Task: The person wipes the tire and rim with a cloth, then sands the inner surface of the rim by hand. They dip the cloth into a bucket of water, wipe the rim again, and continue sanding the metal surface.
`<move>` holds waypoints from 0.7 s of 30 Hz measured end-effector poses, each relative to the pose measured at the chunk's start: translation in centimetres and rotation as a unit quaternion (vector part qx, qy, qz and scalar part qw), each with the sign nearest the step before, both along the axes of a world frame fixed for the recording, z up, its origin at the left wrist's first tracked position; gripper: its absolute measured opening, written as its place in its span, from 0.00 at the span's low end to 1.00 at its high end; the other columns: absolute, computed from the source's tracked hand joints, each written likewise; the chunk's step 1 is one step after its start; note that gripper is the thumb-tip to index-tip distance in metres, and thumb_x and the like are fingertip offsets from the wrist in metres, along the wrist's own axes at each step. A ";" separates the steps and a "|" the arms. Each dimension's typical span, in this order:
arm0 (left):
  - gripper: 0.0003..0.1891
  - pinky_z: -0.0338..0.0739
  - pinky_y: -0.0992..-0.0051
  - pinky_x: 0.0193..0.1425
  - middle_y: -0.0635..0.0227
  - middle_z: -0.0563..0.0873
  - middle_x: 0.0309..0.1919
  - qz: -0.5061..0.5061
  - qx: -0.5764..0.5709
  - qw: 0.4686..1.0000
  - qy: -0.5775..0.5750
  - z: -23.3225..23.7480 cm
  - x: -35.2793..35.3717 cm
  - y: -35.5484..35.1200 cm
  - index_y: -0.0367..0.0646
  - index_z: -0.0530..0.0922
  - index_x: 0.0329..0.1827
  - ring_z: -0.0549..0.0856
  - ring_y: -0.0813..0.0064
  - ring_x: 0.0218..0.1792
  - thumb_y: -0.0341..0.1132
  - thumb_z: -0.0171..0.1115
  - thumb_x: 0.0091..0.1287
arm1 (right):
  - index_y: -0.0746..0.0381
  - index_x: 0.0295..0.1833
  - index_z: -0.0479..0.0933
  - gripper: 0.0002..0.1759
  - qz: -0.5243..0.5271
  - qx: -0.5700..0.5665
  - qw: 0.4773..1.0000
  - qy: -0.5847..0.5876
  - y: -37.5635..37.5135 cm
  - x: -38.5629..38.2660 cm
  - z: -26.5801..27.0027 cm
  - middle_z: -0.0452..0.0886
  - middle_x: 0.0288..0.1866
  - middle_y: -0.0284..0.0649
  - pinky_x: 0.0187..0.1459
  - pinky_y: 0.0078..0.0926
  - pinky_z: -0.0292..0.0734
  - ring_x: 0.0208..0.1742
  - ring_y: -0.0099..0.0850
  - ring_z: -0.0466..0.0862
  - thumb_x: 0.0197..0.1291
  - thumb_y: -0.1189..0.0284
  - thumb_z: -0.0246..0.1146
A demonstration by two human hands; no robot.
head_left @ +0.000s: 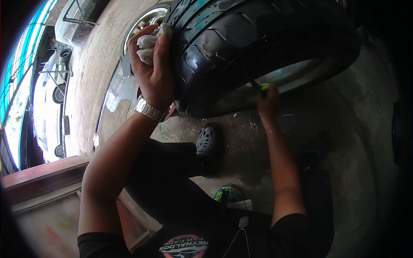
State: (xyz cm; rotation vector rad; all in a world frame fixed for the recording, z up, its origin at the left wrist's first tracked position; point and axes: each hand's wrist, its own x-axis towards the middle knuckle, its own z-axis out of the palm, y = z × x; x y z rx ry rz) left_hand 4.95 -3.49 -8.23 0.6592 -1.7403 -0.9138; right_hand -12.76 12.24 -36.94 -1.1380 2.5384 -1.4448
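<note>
A large wet black tire (228, 47) fills the upper middle of the head view, its tread facing me and its opening turned down to the right. My left hand (152, 71), with a metal watch on the wrist, is wrapped round a crumpled white cloth (147, 42) at the tire's left side. At the tire's opening, my right hand (268, 103) is closed on a tool with a bright green part (265, 87); its dark end reaches inside, and its exact kind is unclear.
A metal wheel rim (150, 19) stands behind the tire. Below are my dark clog (207, 139) and a green container (229, 193) on the concrete floor. A reddish cabinet or bench (47, 172) lies at lower left, with parked vehicles (53, 103) beyond.
</note>
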 end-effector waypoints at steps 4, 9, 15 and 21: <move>0.16 0.76 0.78 0.49 0.68 0.84 0.45 0.012 -0.021 0.999 -0.024 0.3 -0.1 0.2 0.42 0.75 0.61 0.81 0.81 0.42 0.39 0.63 0.77 | 0.64 0.53 0.77 0.18 0.064 0.002 0.994 0.088 0.1 2.0 -1.2 0.79 0.47 0.49 0.52 0.51 0.76 0.52 0.55 0.79 0.57 0.72 0.69; 0.17 0.76 0.79 0.48 0.68 0.83 0.45 0.023 -0.042 0.998 -0.046 0.4 -0.4 0.3 0.42 0.74 0.63 0.80 0.83 0.41 0.41 0.60 0.78 | 0.62 0.54 0.77 0.19 0.103 0.023 0.992 0.075 -0.1 1.7 -0.7 0.79 0.50 0.49 0.54 0.50 0.76 0.54 0.53 0.80 0.55 0.74 0.67; 0.17 0.76 0.78 0.49 0.68 0.83 0.45 0.014 -0.040 0.998 -0.038 0.5 -0.7 0.6 0.42 0.75 0.63 0.80 0.83 0.42 0.41 0.61 0.78 | 0.63 0.53 0.79 0.15 0.034 -0.027 0.991 0.126 -1.6 -1.9 -0.6 0.81 0.52 0.50 0.56 0.49 0.76 0.55 0.51 0.81 0.59 0.75 0.63; 0.16 0.76 0.79 0.50 0.69 0.84 0.45 -0.010 -0.036 0.999 -0.017 0.5 -1.1 0.2 0.42 0.75 0.62 0.81 0.83 0.43 0.39 0.62 0.77 | 0.63 0.47 0.81 0.11 0.206 -0.120 0.971 0.039 -4.7 4.4 0.8 0.84 0.47 0.49 0.56 0.47 0.78 0.54 0.50 0.84 0.67 0.68 0.61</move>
